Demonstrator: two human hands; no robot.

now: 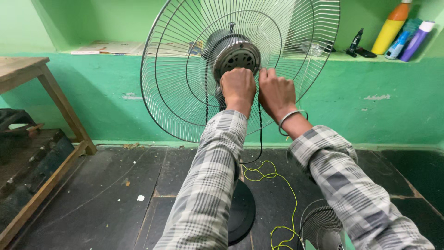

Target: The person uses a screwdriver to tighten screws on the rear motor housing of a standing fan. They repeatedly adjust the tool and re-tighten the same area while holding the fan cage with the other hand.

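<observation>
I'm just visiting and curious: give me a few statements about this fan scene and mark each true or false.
1. Both hands, left hand and right hand, are at the fan motor. True.
2. The wire guard holds fan blades. False: no blades show.
3. A yellow cord lies on the floor. True.
4. The wall is red. False: it is green.
5. A bangle circles the left wrist. False: the right wrist.

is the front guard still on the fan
No, only the rear wire guard stands around the motor; both hands work there with no blades fitted.
</observation>
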